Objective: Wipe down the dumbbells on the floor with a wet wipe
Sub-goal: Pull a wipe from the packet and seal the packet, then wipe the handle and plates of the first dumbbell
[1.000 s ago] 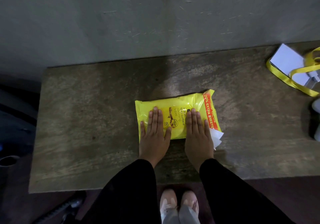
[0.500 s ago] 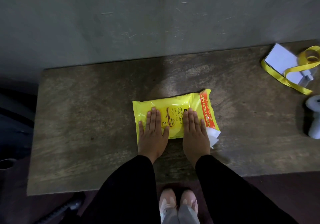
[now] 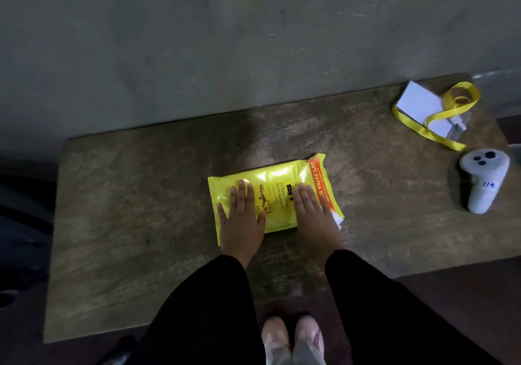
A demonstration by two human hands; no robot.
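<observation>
Wipe pack (image 3: 277, 195) lies flat mid-table (image 3: 135, 212), label up, white sheet (image 3: 338, 219) poking out at its right end. Left hand (image 3: 242, 218) and right hand (image 3: 313, 215) both rest flat on it, fingers straight, gripping nothing. No dumbbells in view. Risk: pulling the sheet one-handed drags the whole pack or tears the wipe; a slide right could bump the white controller (image 3: 483, 180) or the ribboned card (image 3: 423, 108).

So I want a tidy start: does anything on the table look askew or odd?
The yellow wipes pack lies askew, and a white wipe sticks out at its near right corner beside the right hand. Both hands lie flat on it.
</observation>
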